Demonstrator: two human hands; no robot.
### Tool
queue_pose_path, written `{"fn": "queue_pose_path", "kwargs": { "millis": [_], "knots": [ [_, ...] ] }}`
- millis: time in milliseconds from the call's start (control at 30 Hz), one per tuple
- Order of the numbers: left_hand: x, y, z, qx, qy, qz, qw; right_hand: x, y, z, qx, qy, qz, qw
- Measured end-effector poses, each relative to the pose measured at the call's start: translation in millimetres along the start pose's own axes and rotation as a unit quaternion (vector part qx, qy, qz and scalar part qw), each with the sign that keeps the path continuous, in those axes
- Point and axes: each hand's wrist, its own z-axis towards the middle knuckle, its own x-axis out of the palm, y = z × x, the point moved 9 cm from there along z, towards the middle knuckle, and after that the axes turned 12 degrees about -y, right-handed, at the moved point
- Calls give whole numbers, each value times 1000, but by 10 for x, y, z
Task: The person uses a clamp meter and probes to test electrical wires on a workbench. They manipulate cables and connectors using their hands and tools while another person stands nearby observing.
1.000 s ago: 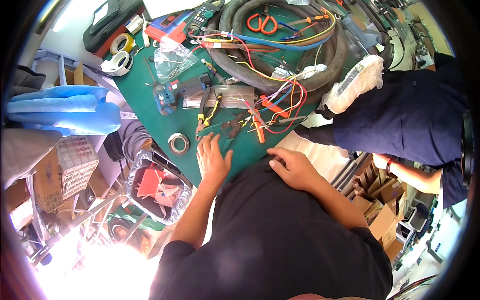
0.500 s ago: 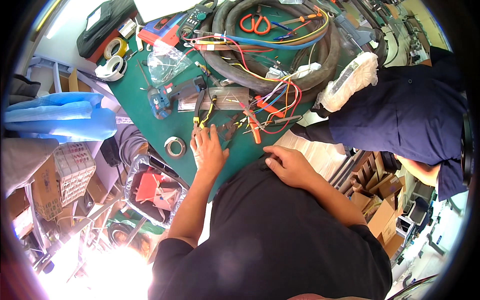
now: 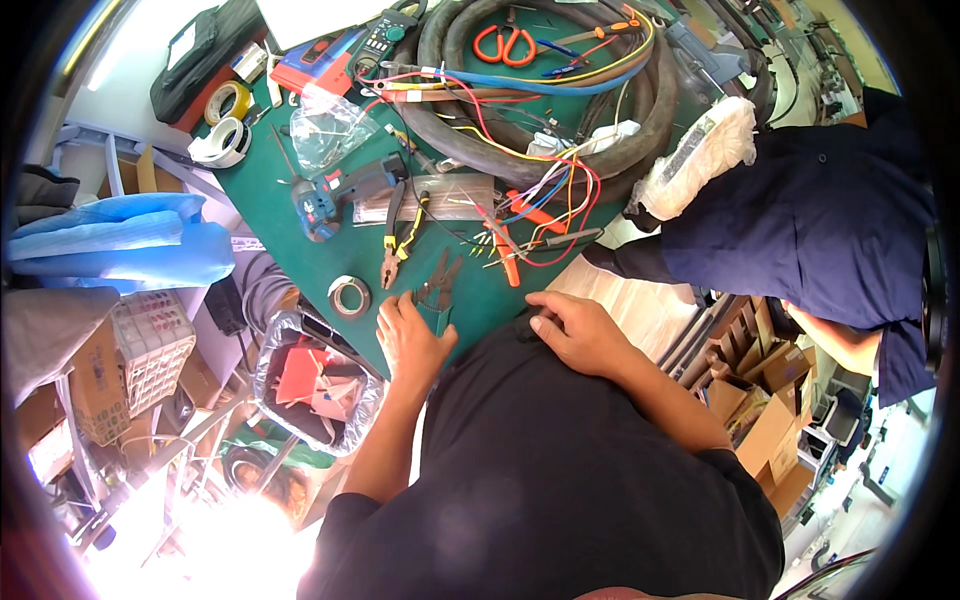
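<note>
My left hand (image 3: 412, 340) rests on the near corner of the green table (image 3: 330, 260), fingers spread and holding nothing. Just beyond its fingertips lie combination pliers (image 3: 391, 255) with yellow and black handles. A small dark tool with pointed jaws (image 3: 440, 282) lies beside the fingers; its lower part is partly hidden. To the left is a roll of tape (image 3: 349, 296). My right hand (image 3: 578, 332) lies at the table edge against my dark shirt, thumb and forefinger apart, with nothing visible in it. Orange-handled pliers (image 3: 508, 255) lie ahead of it among thin coloured wires (image 3: 575, 190).
A cordless drill (image 3: 345, 195), a clear plastic bag (image 3: 325, 130) and a multimeter (image 3: 385, 40) lie farther off. Thick black cable (image 3: 660, 130) is coiled at the back. A lined bin (image 3: 310, 390) stands below left. Another person in dark blue (image 3: 800, 215) is at the right.
My left hand has drawn back toward me from the jaws of the yellow-and-black pliers, which now show fully. The right hand has stayed in place.
</note>
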Motion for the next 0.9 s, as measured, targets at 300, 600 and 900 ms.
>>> {"fn": "queue_pose_path", "kwargs": {
  "millis": [300, 600, 900],
  "knots": [
    [51, 139, -154, -27, -6, 10, 1000, 25, -33, -13, 12, 4, 8, 1000],
    [184, 101, -122, 7, -7, 17, 1000, 8, -46, -21, -2, -10, 6, 1000],
    [379, 219, -207, 31, -70, 37, 996, 1, -33, -42, 15, -6, 7, 1000]
  ]
}}
